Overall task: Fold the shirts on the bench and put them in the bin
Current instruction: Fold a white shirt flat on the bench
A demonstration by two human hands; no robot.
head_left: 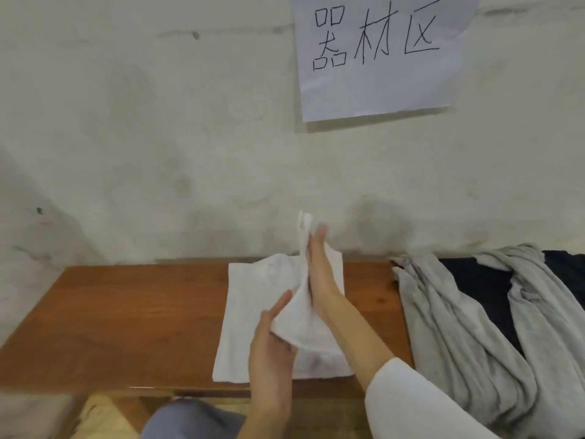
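A person at a wooden bench [126, 312] works through a fold. Nearest the camera, the left hand [272, 343] pinches the lower edge of a raised flap of a white shirt [253, 312], cloth caught between thumb and fingers. Just beyond that grip, the right hand [321, 270], reaching out of a white sleeve [411, 400], stands edge-on against the upper part of the same flap. Its fingertips are blurred, so it cannot be told whether they clasp the cloth or lie flat along it.

The flap rises between the two hands. The rest of the shirt lies spread flat on the bench beneath and to the left of the grip. Holding the panel by both ends likely keeps it taut and straight so that it can be laid across the flat part as one clean crease.

To the right of the grip, well apart from it, a grey shirt [459, 327] lies rumpled over a dark garment [481, 280] at the bench end. Both appear to be waiting their turn, placed within reach but clear of the folding space.

Beyond the hands stands a scuffed pale wall [158, 153], and above and to the right of the grip hangs a paper sign [376, 58] with handwritten characters. The bin is nowhere in view, and the task looks to be at an early stage.
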